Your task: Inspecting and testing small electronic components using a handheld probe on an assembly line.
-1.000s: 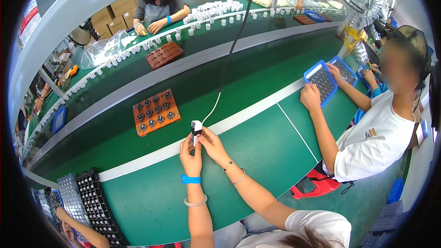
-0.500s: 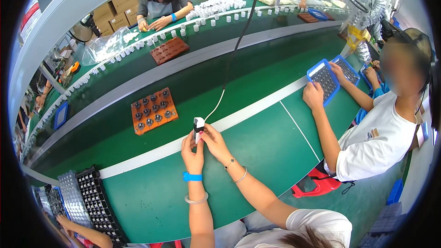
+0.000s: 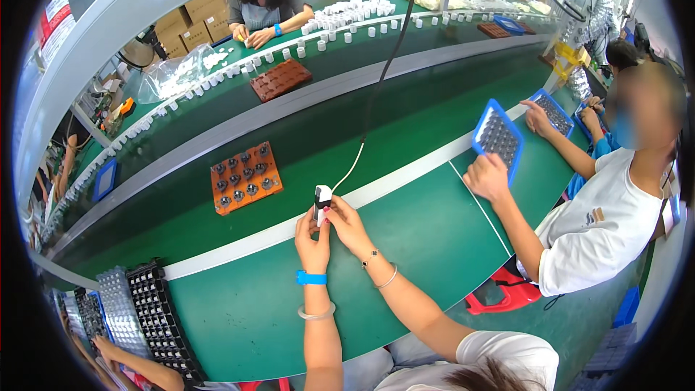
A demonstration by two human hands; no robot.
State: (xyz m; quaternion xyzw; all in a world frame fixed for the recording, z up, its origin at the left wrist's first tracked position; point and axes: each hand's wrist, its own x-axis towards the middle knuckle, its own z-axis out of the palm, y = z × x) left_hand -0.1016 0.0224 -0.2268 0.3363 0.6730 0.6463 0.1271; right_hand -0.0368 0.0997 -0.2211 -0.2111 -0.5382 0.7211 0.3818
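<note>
Both my hands are together over the white strip at the inner edge of the green table. Between them is a small upright white-and-black device (image 3: 323, 204) with a thin white cable (image 3: 350, 171) close behind it. My left hand (image 3: 312, 243) closes on its left and lower side. My right hand (image 3: 347, 225) grips it from the right, thumb pressed to the front. Fingers partly cover the device, so its exact kind is not clear. Beyond my hands, an orange tray (image 3: 273, 169) with several dark round parts lies on the green conveyor belt (image 3: 311, 152).
At right, a co-worker holds a blue-framed tray (image 3: 515, 166) of dark parts. Black trays (image 3: 161, 318) stand at the table's left end. Across the belt, another person works behind a brown tray (image 3: 281, 80) and rows of white cylinders (image 3: 347, 38). A dark cable (image 3: 394, 51) hangs overhead.
The whole view has shifted slightly. My hands keep their hold on the device. The co-worker at right has tilted the blue tray, and that person's near hand has moved lower along it.
</note>
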